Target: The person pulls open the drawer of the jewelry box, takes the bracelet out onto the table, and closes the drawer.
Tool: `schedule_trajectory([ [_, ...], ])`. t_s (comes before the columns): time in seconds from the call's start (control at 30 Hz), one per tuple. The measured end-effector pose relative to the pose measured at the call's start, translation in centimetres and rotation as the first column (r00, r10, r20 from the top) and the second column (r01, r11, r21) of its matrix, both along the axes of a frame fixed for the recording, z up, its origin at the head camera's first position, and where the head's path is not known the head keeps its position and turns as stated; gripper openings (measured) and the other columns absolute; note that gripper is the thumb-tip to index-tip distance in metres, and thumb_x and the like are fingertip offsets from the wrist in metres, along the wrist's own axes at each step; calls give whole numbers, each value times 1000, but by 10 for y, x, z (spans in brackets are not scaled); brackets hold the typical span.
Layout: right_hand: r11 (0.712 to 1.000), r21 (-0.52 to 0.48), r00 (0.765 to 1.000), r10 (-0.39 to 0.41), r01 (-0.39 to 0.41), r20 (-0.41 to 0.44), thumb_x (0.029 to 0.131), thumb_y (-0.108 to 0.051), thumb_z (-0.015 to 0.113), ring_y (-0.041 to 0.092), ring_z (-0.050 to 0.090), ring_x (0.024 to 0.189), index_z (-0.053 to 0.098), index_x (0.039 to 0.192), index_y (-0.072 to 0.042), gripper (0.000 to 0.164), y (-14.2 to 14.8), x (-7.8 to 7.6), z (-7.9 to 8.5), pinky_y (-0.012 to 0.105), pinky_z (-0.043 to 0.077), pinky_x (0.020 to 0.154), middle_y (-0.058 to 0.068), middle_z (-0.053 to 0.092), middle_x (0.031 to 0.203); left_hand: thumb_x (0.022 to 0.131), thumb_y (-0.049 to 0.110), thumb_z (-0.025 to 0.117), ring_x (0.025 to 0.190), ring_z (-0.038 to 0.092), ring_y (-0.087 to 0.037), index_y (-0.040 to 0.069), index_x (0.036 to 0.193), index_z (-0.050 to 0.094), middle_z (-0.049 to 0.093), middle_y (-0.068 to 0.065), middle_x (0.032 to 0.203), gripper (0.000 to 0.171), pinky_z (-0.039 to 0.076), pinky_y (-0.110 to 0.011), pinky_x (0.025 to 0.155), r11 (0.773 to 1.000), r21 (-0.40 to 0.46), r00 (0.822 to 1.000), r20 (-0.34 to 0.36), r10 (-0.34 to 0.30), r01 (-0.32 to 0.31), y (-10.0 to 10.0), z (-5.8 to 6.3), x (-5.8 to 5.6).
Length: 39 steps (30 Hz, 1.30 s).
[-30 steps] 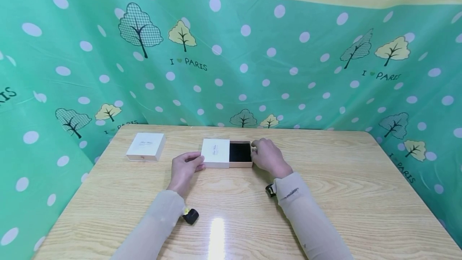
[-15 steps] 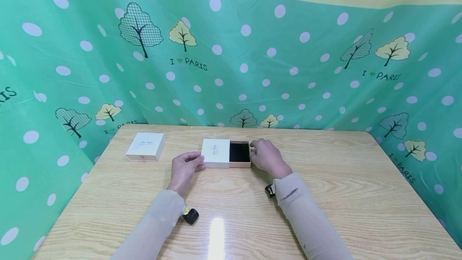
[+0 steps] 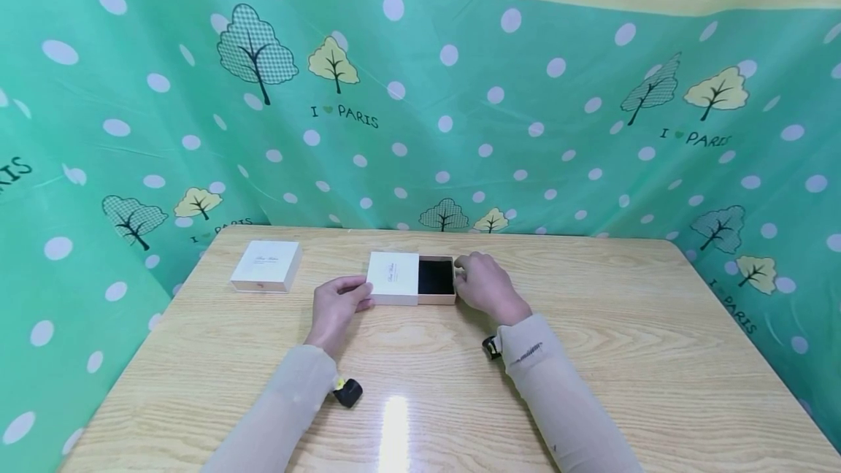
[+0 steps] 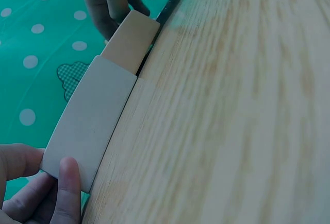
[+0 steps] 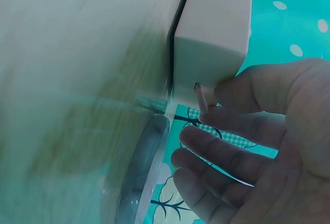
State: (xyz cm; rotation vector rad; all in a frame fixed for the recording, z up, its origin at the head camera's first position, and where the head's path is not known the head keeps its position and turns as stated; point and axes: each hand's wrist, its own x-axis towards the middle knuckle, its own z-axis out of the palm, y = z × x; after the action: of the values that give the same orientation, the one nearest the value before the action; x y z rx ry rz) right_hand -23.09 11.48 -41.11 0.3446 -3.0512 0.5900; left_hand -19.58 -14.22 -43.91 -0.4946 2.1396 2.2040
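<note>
A white drawer box (image 3: 393, 278) lies on the wooden table, its sleeve marked with small print. Out of the sleeve's right side sticks the tan inner drawer (image 3: 436, 299), with a black lining (image 3: 436, 277). My left hand (image 3: 337, 306) grips the sleeve's left end, thumb on the near side in the left wrist view. At the drawer's outer end is my right hand (image 3: 488, 286). In the right wrist view its thumb (image 5: 240, 92) rests against the end face, beside a small ribbon tab (image 5: 201, 99); the other fingers extend below, the forefinger's tip at the tab.
A second white box (image 3: 266, 266), closed, stands at the table's back left. Behind the wooden table (image 3: 624, 341) hangs a green dotted curtain (image 3: 558, 108) with printed trees. Each wrist carries a black strapped device (image 3: 347, 393).
The drawer has slid slightly left into the sleeve, and my right hand has shifted left with it. My left hand and the sleeve have stayed in place.
</note>
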Motion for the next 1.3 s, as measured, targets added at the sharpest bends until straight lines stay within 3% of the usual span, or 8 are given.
schedule_trajectory([
  [0.57, 1000, -4, 1000, 14, -14, -8, 88, -12, 61, 29, 54, 113, 65, 119, -5, 31, -3, 1, -1, 45, 48, 95, 11, 62, 116, 87, 3, 68, 77, 69, -20, -2, 112, 66, 59, -17, 108, 26, 57, -29, 77, 1000, 1, 1000, -2, 4, -4, 0, -1, 0],
  [1.3, 999, 15, 999, 38, -37, -26, 88, -13, 62, 25, 58, 105, 67, 116, -5, 29, -6, 1, -1, 40, 51, 90, 10, 63, 111, 87, 4, 69, 78, 69, -20, 0, 113, 66, 58, -17, 109, 26, 57, -30, 78, 1000, 11, 1000, 10, 1, -2, 0, -1, 0],
])
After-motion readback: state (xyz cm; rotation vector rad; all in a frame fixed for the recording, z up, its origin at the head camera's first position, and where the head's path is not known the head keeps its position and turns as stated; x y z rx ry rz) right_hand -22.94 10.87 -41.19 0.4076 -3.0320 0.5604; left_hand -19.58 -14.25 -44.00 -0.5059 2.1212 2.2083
